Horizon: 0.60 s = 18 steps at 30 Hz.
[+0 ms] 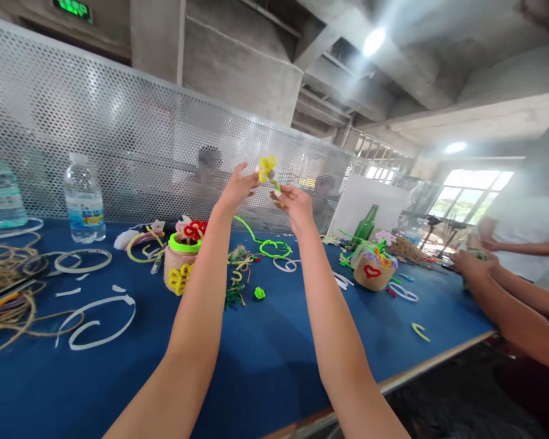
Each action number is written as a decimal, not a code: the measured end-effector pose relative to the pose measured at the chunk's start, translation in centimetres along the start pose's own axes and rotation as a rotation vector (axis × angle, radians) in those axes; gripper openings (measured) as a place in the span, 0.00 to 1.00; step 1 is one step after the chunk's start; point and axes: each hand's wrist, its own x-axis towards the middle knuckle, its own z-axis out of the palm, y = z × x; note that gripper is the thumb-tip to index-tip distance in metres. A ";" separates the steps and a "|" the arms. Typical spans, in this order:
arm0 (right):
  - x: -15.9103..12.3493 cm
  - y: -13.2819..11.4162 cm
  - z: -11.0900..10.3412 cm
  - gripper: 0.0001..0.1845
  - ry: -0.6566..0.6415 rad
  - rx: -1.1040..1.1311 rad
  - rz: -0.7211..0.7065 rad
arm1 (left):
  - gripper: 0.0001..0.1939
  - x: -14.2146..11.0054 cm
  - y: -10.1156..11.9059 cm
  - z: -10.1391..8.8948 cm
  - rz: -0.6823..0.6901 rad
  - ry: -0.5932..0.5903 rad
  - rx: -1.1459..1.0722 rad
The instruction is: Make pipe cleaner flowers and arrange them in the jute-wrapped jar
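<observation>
Both my hands are raised above the blue table around a yellow pipe-cleaner flower (268, 167) with a green twisted stem. My right hand (297, 206) is closed on the stem just below the bloom. My left hand (238, 188) has its fingertips at the left petals, pinching them, with one finger sticking up. Below my left forearm stands a twine-wrapped pot (169, 268) with a bright green rim, red blooms on top and a yellow flower on its side. A small green pipe-cleaner ball (259, 293) and a green pipe-cleaner length (274, 247) lie between my arms.
Two plastic bottles (85, 204), tangled twine (9, 292) and white strips (101, 323) occupy the left. Rightward are a pot with a red heart (373, 272), a green glass bottle (366, 225) and another person's hands (476, 262). A perforated metal screen (141, 146) runs behind the table.
</observation>
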 end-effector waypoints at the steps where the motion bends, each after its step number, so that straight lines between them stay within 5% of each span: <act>1: 0.1 0.0 0.5 0.13 0.049 -0.007 -0.041 | 0.15 -0.1 0.0 -0.1 -0.002 -0.018 -0.036; 4: 0.1 0.1 2.1 0.12 0.067 -0.054 -0.085 | 0.13 -0.1 0.2 0.0 0.045 -0.114 -0.096; 9: -0.6 0.3 3.1 0.14 -0.059 -0.027 0.002 | 0.09 0.2 0.4 0.5 0.220 0.072 -0.046; 12: -1.2 -0.2 3.2 0.16 -0.192 0.036 0.066 | 0.10 0.4 0.6 0.5 0.287 0.080 -0.064; 18: -1.9 -1.4 3.3 0.10 -0.262 0.046 0.130 | 0.11 0.1 1.7 0.2 0.370 0.111 -0.039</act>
